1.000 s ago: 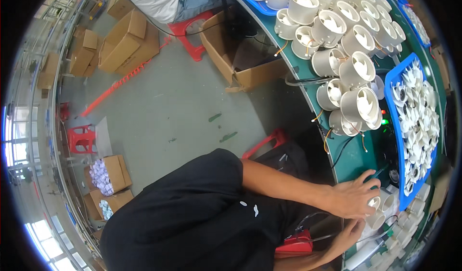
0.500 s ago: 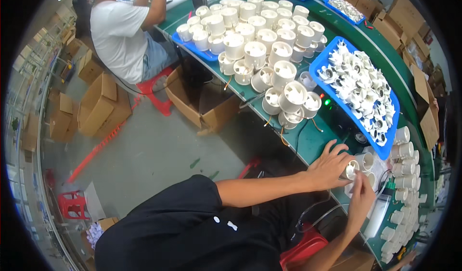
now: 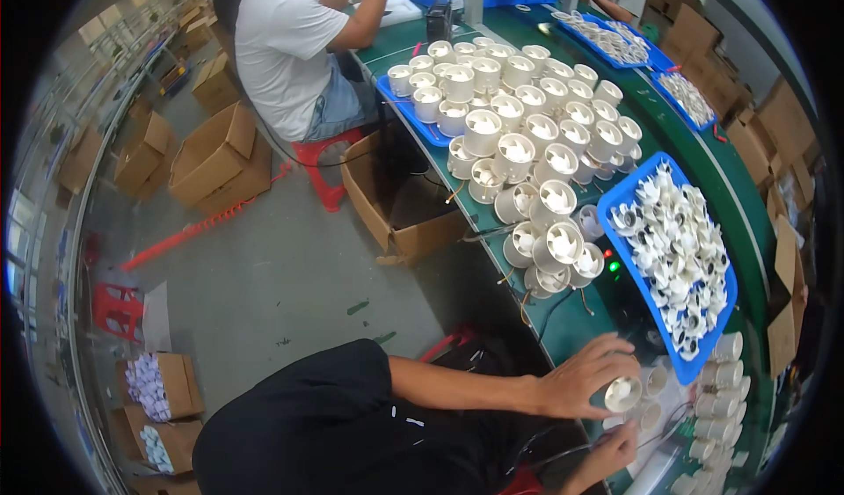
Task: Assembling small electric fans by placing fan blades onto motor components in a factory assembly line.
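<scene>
One white fan cup [image 3: 622,394] sits tight in the grip of the left hand [image 3: 587,379] at the bench [image 3: 576,321], and the right hand [image 3: 614,447], its grip unclear, has just come away, leaving one hand holding.

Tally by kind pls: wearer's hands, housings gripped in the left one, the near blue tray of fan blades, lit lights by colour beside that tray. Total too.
Hands: 2 (left hand, right hand)
White housing: 1
Blue tray: 1
Red light: 1
Green light: 1
Total: 6
</scene>
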Motion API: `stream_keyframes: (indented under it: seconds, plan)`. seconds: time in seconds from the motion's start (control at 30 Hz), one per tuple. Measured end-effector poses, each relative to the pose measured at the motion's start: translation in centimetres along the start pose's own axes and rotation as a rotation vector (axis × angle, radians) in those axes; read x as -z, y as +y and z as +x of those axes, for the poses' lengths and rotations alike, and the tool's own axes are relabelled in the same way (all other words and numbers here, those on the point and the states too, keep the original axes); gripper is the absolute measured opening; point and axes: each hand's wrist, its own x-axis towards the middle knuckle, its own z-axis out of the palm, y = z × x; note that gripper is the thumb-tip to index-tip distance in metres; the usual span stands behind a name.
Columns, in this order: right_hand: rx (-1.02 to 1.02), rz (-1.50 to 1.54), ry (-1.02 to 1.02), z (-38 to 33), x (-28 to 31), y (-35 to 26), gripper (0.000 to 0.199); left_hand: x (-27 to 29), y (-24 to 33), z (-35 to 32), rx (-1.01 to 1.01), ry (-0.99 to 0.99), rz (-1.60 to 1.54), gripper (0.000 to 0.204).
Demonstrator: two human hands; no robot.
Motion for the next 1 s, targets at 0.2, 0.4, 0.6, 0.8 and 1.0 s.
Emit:
stream_keyframes:
  seconds: [0.2, 0.4, 0.6, 0.8, 1.0]
  plan:
    - [0.14, -0.109, -0.043, 0.1, -2.5, 0.9, 0.05, 10.6, 4.7, -1.1, 0.108, -0.366, -0.328, 0.066]
    - [-0.035, -0.256, -0.075, -0.2, -3.0, -3.1, 0.043, 26.4, 2.8, 3.6, 0.35, 0.069, 0.236, 0.073]
    - [-0.018, -0.285, -0.062, -0.7, -3.3, -3.2, 0.046, 42.6, -7.1, 13.6, 0.169, 0.603, 0.355, 0.055]
    - [-0.049, -0.216, -0.083, -0.4, -3.6, -1.6, 0.046, 51.8, -19.2, 16.6, 0.405, 0.702, 0.716, 0.067]
    - [0.059, -0.391, -0.018, -0.6, -3.5, -2.0, 0.047, 48.3, -22.3, 19.2, 0.568, 0.523, 0.867, 0.068]
